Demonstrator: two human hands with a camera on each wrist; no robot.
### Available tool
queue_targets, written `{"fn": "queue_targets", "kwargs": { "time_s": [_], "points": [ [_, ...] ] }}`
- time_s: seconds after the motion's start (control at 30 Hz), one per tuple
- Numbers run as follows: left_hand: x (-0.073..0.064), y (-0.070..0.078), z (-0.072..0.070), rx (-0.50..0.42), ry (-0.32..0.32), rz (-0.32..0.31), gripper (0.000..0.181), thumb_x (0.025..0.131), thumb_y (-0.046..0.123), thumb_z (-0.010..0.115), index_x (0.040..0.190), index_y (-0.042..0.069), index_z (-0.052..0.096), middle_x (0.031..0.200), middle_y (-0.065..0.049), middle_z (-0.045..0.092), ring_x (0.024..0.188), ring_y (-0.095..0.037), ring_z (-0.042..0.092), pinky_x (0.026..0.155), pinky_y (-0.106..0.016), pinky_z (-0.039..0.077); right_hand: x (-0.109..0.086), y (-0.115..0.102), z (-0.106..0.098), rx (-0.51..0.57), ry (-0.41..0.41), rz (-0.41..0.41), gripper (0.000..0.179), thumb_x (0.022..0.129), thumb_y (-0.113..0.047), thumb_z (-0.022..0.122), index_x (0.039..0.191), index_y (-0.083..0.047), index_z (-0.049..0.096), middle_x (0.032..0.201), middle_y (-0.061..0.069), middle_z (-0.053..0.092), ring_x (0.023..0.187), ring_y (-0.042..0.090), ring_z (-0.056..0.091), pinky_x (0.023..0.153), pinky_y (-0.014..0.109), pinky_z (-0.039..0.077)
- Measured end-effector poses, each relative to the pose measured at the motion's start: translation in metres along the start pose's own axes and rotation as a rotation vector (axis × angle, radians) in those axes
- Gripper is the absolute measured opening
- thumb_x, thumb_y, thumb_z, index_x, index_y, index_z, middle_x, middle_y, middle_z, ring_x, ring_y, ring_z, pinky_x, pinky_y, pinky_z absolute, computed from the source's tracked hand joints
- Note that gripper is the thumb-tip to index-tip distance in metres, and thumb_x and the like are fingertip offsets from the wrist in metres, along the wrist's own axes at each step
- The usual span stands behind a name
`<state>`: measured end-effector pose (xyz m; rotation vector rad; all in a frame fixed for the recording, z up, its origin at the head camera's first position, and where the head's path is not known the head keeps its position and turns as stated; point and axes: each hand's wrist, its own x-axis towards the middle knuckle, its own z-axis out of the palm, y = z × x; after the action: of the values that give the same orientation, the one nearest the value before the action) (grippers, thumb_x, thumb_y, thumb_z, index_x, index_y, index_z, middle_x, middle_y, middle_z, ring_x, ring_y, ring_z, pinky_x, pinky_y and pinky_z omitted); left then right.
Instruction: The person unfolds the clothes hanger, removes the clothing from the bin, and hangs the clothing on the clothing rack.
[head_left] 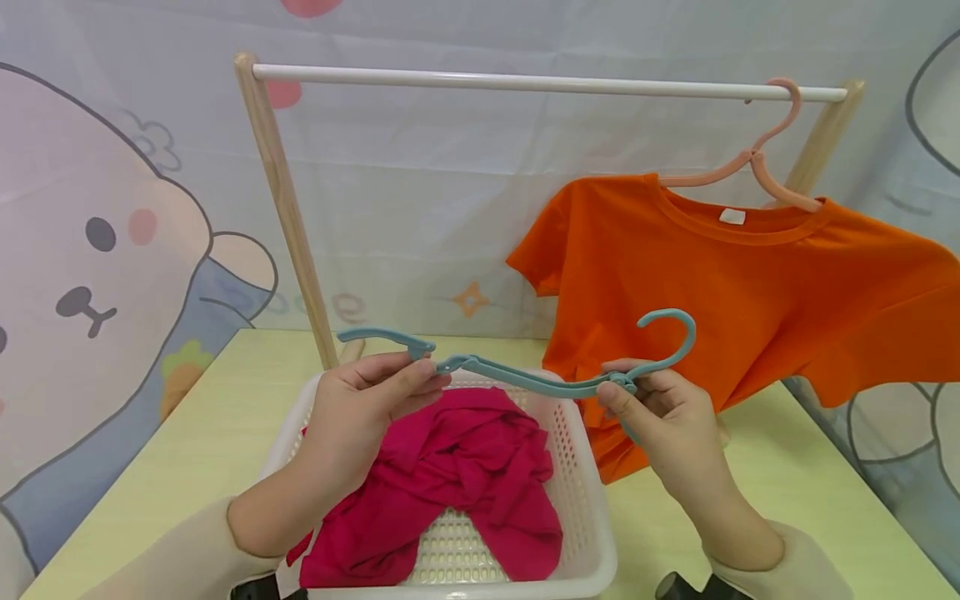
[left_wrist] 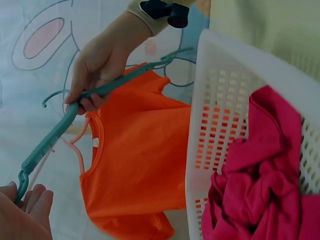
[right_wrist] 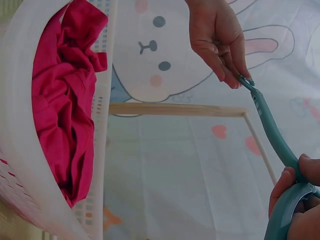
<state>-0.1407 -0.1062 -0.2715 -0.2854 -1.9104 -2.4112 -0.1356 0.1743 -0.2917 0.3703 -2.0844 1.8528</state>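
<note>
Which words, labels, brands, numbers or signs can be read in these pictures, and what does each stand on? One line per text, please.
None can be read with certainty.
Backdrop: faint letter-like shapes near one wooden post, too pale to read.
Orange T-shirt: white collar label, too small to read.
Blue-green hanger: small pale marks on one arm, too blurred to read.

The basket (head_left: pixel 600 533) stands on the worktop (head_left: pixel 825 500), a garment (head_left: pixel 468 454) lying in it, with the rack (head_left: pixel 487 81) behind. At the rack's right end a shirt (head_left: pixel 675 283) hangs; in front, a hanger (head_left: pixel 525 380) spans between left hand (head_left: pixel 356 408) and right hand (head_left: pixel 675 429).
</note>
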Motion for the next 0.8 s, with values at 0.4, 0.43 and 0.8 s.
{"fn": "queue_targets", "kwargs": {
  "time_s": [0.4,0.43,0.8],
  "points": [
    [0.029,-0.011,-0.022,0.460,-0.123,0.121,0.032,0.085,0.011,0.074,0.114,-0.002,0.068,0.101,-0.005,0.072,0.089,-0.006,0.069,0.082,-0.024,0.054,0.001,0.003,-0.012,-0.010,0.079,0.014,0.017,0.088,-0.004,0.069,0.101,-0.013,0.071,0.079,-0.003,0.069,0.070,0.013,0.063,0.069,0.021,0.053],
    [0.032,-0.013,-0.025,0.500,-0.123,0.134,0.032,0.084,0.010,0.074,0.114,-0.001,0.068,0.102,-0.009,0.072,0.088,-0.006,0.069,0.080,-0.023,0.055,0.001,0.003,-0.013,-0.006,0.081,0.016,0.017,0.088,-0.004,0.069,0.101,-0.013,0.071,0.079,-0.003,0.069,0.070,0.013,0.063,0.069,0.021,0.053],
    [0.053,-0.042,-0.049,0.720,-0.198,0.112,0.037,0.085,0.011,0.074,0.119,-0.001,0.065,0.109,-0.015,0.069,0.102,-0.027,0.067,0.085,-0.031,0.053,-0.001,0.006,-0.016,0.007,0.084,0.032,0.016,0.088,-0.004,0.068,0.101,-0.013,0.071,0.083,-0.004,0.070,0.072,0.012,0.063,0.072,0.020,0.054]
  ]
}}
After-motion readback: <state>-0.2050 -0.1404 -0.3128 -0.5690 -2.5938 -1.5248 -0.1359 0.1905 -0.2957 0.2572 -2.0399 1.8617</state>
